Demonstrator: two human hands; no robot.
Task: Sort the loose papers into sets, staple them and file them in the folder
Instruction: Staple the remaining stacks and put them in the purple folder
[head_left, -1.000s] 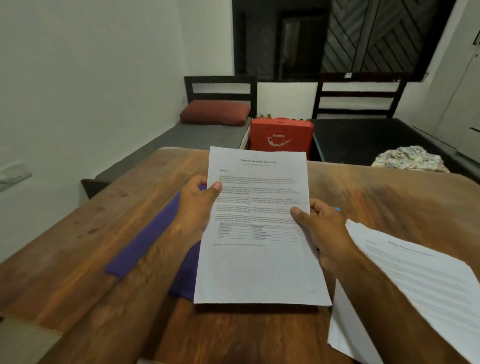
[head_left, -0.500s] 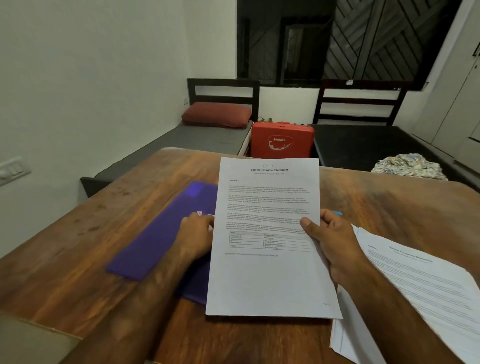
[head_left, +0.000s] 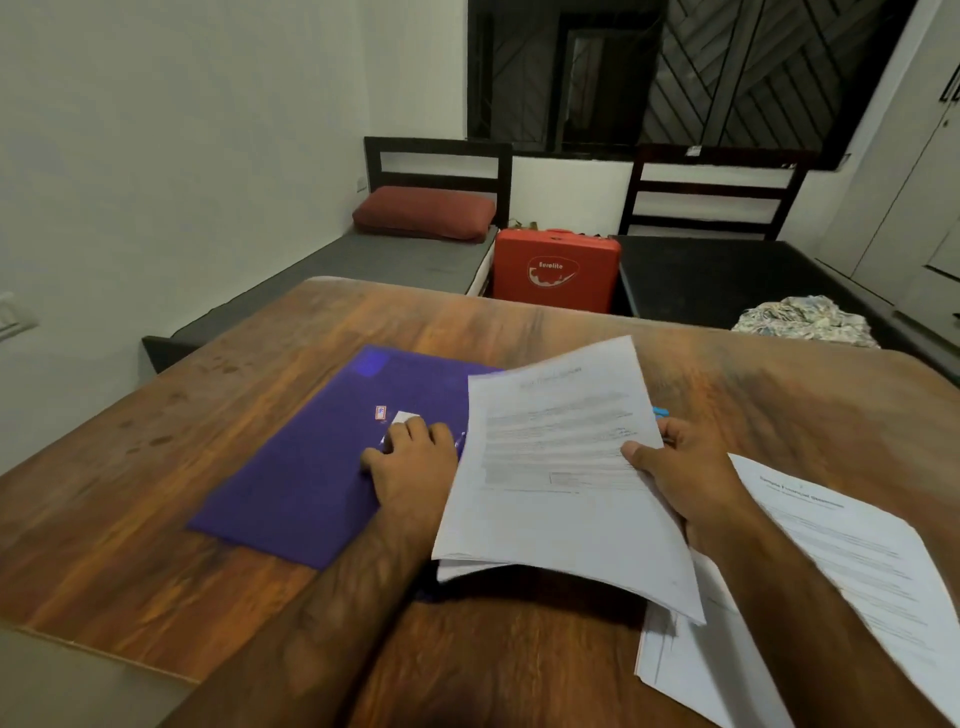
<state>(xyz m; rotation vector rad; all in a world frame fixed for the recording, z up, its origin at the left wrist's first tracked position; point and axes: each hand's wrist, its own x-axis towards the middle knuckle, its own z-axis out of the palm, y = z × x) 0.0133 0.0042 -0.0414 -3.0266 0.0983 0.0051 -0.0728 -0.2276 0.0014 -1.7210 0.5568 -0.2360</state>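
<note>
At your ten o'clock on the wooden worktop (head_left: 130, 519), the purple folder (head_left: 311, 478) lies flat, its long side running toward eleven. Your left hand (head_left: 415, 467) rests on the folder's right part, fingers (head_left: 395, 441) bent down over a small white item (head_left: 404, 417), with a red-edged label (head_left: 381, 412) just beside it. You cannot tell whether those fingers grip the item or only cover it.

At twelve o'clock your right hand (head_left: 685, 478) holds a sheaf of papers (head_left: 561, 499) by its right edge, thumb pressed on top and the other fingers curled behind. The sheaf hangs tilted above the worktop, and its left edge overlaps the folder's right side and your left forearm. Its print is blurred. A light blue tip (head_left: 660, 412) shows just past the sheaf at one o'clock.

At three o'clock a second stack of papers (head_left: 857, 561) lies flat on the worktop, partly under your right forearm. Beyond the far edge, a red case (head_left: 556, 270) stands at twelve.
</note>
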